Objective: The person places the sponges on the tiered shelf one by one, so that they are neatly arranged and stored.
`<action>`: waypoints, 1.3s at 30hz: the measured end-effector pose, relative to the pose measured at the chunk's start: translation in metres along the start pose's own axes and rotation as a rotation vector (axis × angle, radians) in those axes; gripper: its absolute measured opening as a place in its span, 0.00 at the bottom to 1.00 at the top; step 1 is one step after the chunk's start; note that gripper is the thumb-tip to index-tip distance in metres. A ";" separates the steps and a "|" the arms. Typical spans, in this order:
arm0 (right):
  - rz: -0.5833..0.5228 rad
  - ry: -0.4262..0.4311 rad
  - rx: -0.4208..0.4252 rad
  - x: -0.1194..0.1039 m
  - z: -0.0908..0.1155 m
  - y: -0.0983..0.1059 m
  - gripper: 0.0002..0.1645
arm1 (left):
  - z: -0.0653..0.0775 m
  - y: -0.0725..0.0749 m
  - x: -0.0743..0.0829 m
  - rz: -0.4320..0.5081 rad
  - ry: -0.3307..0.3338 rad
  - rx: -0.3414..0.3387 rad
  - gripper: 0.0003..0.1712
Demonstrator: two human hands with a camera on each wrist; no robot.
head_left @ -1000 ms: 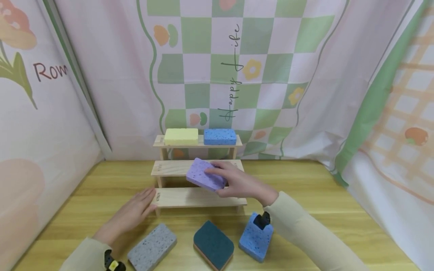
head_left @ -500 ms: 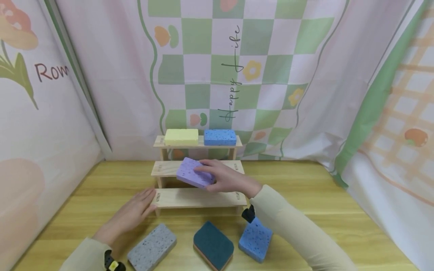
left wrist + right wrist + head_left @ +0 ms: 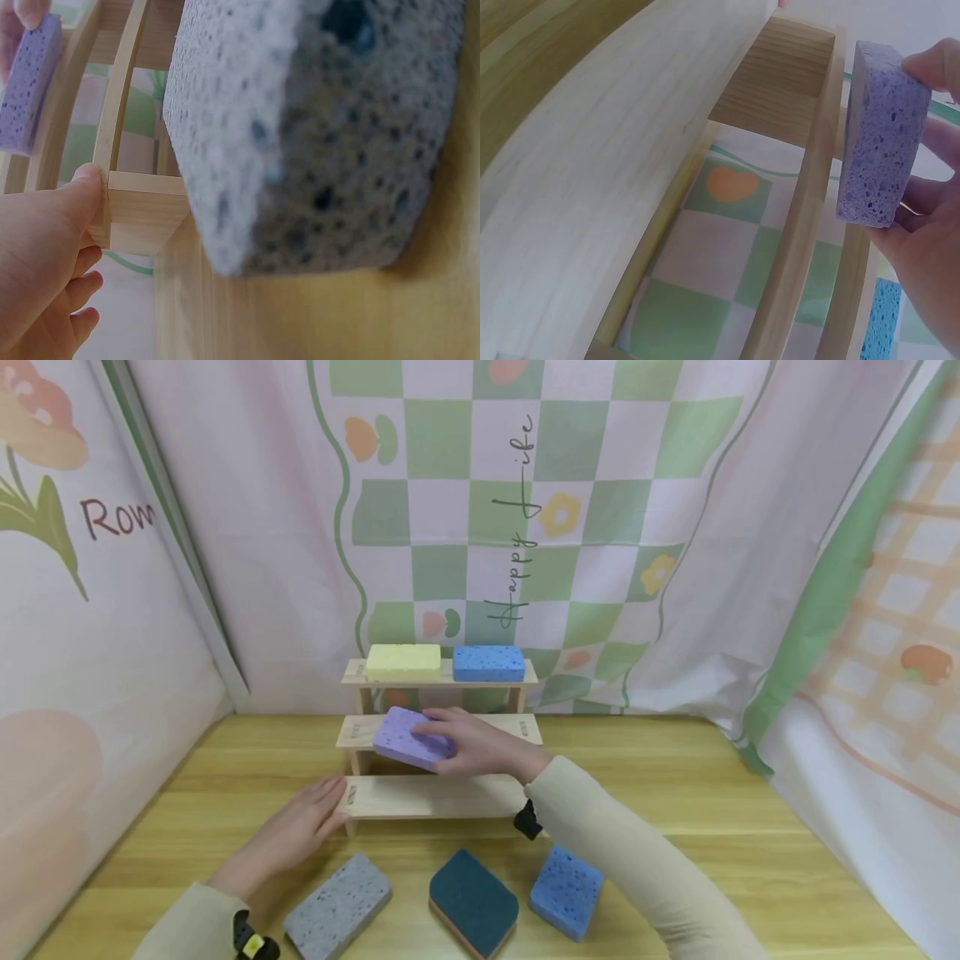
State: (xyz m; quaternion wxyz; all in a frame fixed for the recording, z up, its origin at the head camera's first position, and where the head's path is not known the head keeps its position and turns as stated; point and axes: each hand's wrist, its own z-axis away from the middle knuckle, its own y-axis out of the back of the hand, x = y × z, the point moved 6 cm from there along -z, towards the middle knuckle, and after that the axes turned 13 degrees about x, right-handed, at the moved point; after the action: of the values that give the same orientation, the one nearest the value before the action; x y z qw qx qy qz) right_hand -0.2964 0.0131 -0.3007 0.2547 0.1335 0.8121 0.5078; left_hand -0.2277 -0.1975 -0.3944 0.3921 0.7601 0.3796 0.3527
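Note:
A purple speckled sponge (image 3: pixel 408 739) is pinched between the thumb and fingers of my right hand (image 3: pixel 480 745), tilted over the middle step of a three-step wooden rack (image 3: pixel 442 797). The right wrist view shows the purple sponge (image 3: pixel 883 135) close beside the step's edge. My left hand (image 3: pixel 292 822) rests its fingers against the left end of the lowest step; in the left wrist view the thumb of that hand (image 3: pixel 45 262) touches the step's end. On the top step sit a yellow sponge (image 3: pixel 403 662) and a blue sponge (image 3: pixel 488 663), side by side.
In front of the rack on the wooden table (image 3: pixel 637 827) lie a grey speckled sponge (image 3: pixel 339 906), a dark green-topped sponge (image 3: pixel 474 900) and another blue sponge (image 3: pixel 566 892). Patterned curtains (image 3: pixel 480 527) hang behind and at both sides.
My right hand has moved left with the purple sponge, along the middle step towards its left part. The left hand has stayed at the rack's end.

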 end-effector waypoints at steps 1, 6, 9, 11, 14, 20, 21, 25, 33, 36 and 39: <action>-0.002 -0.004 -0.001 0.000 -0.001 -0.001 0.34 | 0.000 0.000 0.000 -0.001 0.003 -0.002 0.31; -0.002 -0.018 -0.008 0.002 -0.007 -0.005 0.33 | -0.001 0.000 0.000 -0.004 0.001 -0.007 0.31; 0.004 -0.016 -0.012 0.003 -0.010 -0.007 0.32 | -0.002 0.000 0.001 -0.004 -0.002 -0.010 0.31; 0.002 -0.014 -0.015 0.004 -0.010 -0.007 0.31 | -0.002 0.000 0.001 -0.004 -0.005 -0.009 0.31; -0.007 -0.014 -0.018 0.004 -0.011 -0.009 0.31 | -0.002 0.001 0.001 -0.001 -0.004 -0.012 0.31; 0.004 0.016 -0.011 0.005 -0.015 -0.009 0.28 | -0.002 0.002 0.001 -0.001 -0.005 -0.007 0.31; 0.008 0.025 -0.008 0.005 -0.015 -0.009 0.27 | -0.002 0.002 0.001 -0.001 -0.007 -0.004 0.31; 0.035 0.057 0.007 0.004 -0.019 -0.009 0.26 | -0.001 0.002 0.001 0.000 -0.009 0.007 0.31; 0.078 0.100 0.045 0.000 -0.023 -0.009 0.25 | -0.001 0.000 0.001 0.003 -0.014 0.005 0.31; 0.089 0.120 0.058 -0.001 -0.024 -0.009 0.24 | -0.002 0.000 0.001 0.003 -0.011 0.002 0.31; 0.102 0.139 0.075 -0.001 -0.025 -0.009 0.23 | -0.002 0.000 0.001 -0.001 -0.009 -0.001 0.31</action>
State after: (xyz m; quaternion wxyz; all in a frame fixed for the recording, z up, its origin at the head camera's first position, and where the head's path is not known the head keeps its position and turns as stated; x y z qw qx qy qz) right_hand -0.3085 -0.0103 -0.2994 0.1662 0.1488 0.8384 0.4973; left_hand -0.2282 -0.1960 -0.3930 0.3943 0.7613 0.3780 0.3493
